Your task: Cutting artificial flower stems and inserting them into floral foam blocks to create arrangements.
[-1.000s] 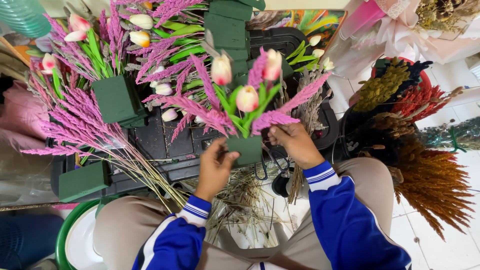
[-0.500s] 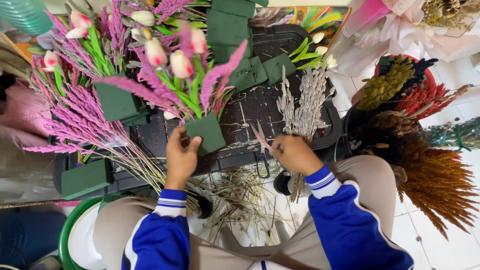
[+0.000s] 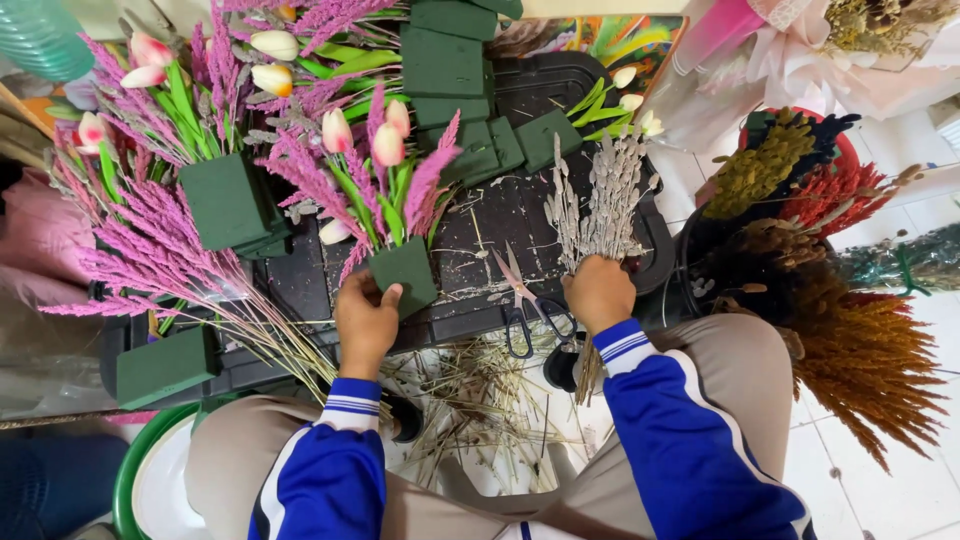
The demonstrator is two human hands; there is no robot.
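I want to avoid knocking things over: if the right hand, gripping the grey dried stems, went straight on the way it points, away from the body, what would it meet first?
Probably the small foam block with white tulips; the grey dried stems held by the right hand already reach toward it. Depth is unclear.
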